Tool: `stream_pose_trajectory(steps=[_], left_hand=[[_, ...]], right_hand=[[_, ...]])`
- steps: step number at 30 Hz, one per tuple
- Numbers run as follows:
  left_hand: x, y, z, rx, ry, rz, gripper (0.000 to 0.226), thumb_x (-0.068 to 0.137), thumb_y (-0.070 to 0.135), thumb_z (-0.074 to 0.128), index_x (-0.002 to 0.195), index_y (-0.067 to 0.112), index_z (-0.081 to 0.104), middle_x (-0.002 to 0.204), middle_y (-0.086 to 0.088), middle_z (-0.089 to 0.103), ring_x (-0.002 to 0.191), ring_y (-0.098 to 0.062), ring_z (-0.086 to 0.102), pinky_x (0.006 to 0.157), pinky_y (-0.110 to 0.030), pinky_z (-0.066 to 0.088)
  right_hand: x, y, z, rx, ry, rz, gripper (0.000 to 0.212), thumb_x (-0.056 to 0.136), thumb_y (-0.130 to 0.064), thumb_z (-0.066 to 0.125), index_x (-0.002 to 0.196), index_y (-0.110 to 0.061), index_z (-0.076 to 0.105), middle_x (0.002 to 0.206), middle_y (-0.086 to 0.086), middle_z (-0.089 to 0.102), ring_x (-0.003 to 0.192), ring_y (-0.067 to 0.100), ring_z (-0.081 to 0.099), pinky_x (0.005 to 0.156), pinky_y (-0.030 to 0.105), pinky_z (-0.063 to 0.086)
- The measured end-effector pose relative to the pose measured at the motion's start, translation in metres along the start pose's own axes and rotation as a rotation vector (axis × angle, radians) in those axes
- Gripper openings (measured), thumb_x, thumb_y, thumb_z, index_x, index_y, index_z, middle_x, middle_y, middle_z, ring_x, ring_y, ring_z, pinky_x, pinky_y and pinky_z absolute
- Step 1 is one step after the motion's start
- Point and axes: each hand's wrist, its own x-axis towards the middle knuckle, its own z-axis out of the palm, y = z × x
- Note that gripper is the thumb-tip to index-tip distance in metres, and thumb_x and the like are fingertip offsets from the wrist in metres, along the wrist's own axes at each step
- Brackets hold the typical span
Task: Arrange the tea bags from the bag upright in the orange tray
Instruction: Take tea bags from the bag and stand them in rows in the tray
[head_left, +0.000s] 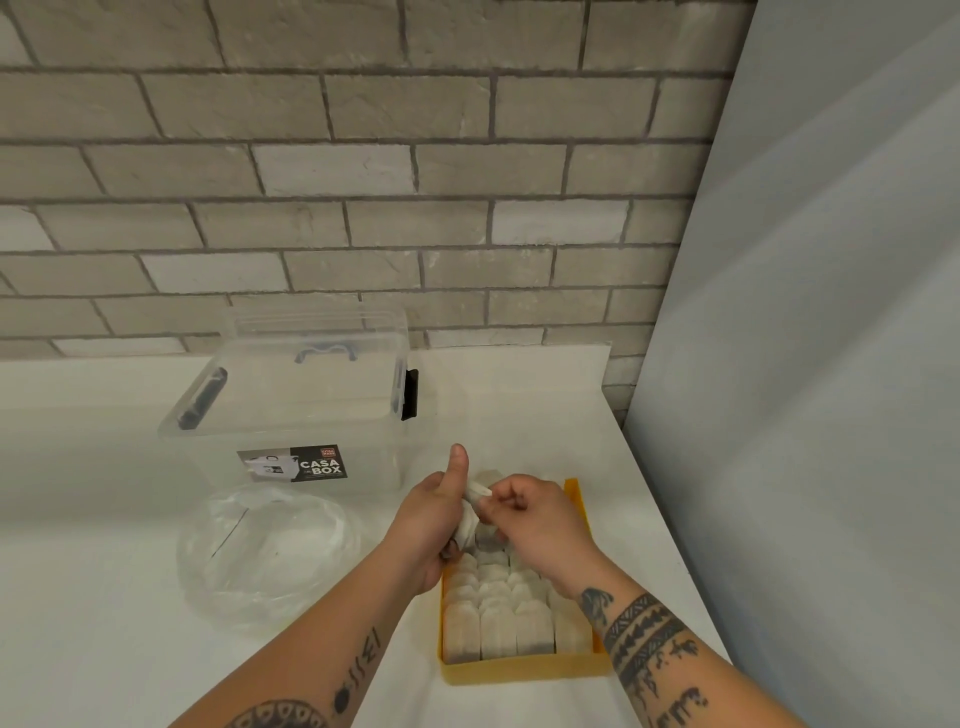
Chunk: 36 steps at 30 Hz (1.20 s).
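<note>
The left hand (426, 514) is curling its fingers round a bunch (470, 530) of tea bags, thumb sticking straight up, forearm coming in from the lower left. The right hand (530, 514) is meeting it from the other side, thumb and forefinger pinching a white piece (479, 490) at the top of the bunch; whether that is a tag or a bag's corner cannot be told. Its other fingers are bending loosely, and the tattooed forearm is crossing the tray's right side.

Both hands are hovering over the far half of the tray (519, 670), hiding what lies there. In the near half, rows (498, 618) of tea bags are standing upright, packed side by side. The clear bag (270, 551) is lying crumpled on the table (104, 649) to the left of the tray, well apart from it. Behind the bag a clear box (301, 415) with a lid and dark clips is standing against the brick wall (363, 156). A grey panel (831, 364) is closing off the right.
</note>
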Motion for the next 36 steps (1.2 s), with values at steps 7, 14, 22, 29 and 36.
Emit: stream_pose_trajectory(steps=[7, 14, 22, 29, 36], left_hand=[[-0.005, -0.008, -0.010, -0.080, 0.004, 0.057, 0.027, 0.097, 0.042, 0.065, 0.089, 0.017, 0.066, 0.084, -0.002, 0.069, 0.047, -0.015, 0.038, 0.046, -0.026, 0.020], [-0.012, -0.004, -0.007, 0.037, 0.119, 0.283, 0.018, 0.089, 0.031, 0.078, 0.076, 0.019, 0.074, 0.064, 0.003, 0.062, 0.045, -0.006, 0.050, 0.047, -0.021, 0.039], [-0.010, 0.000, -0.011, 0.203, 0.046, 0.363, 0.006, 0.082, 0.029, 0.084, 0.082, 0.025, 0.080, 0.069, 0.013, 0.064, 0.056, -0.001, 0.057, 0.051, -0.017, 0.042], [-0.004, -0.003, -0.010, 0.381, 0.081, 0.352, 0.011, 0.087, 0.026, 0.079, 0.077, 0.028, 0.076, 0.070, 0.014, 0.065, 0.052, 0.003, 0.055, 0.049, -0.013, 0.039], [0.006, -0.014, -0.013, 0.676, 0.170, 0.292, 0.007, 0.088, 0.029, 0.075, 0.083, 0.025, 0.077, 0.082, 0.012, 0.072, 0.070, -0.003, 0.064, 0.057, -0.016, 0.044]], right_hand=[[0.005, -0.011, -0.013, 0.064, 0.062, 0.097, 0.008, 0.091, -0.019, 0.063, 0.091, -0.013, 0.069, 0.078, 0.001, 0.075, 0.063, 0.009, 0.070, 0.061, 0.030, 0.054], [0.008, -0.006, -0.024, -0.156, -0.128, 0.094, 0.012, 0.081, -0.022, 0.072, 0.092, -0.018, 0.070, 0.085, 0.003, 0.075, 0.073, 0.011, 0.067, 0.071, 0.035, 0.058], [0.011, -0.001, -0.021, -0.079, 0.013, -0.074, 0.004, 0.091, -0.030, 0.073, 0.090, -0.026, 0.073, 0.082, -0.009, 0.074, 0.072, 0.000, 0.067, 0.068, 0.019, 0.053], [0.011, 0.005, -0.022, -0.120, -0.004, -0.056, 0.004, 0.088, -0.028, 0.075, 0.092, -0.027, 0.073, 0.082, -0.007, 0.074, 0.071, 0.003, 0.066, 0.065, 0.018, 0.053], [0.017, 0.022, -0.004, -0.397, -0.001, 0.035, 0.010, 0.087, -0.030, 0.074, 0.093, -0.029, 0.066, 0.081, -0.014, 0.065, 0.075, 0.002, 0.062, 0.067, 0.017, 0.050]])
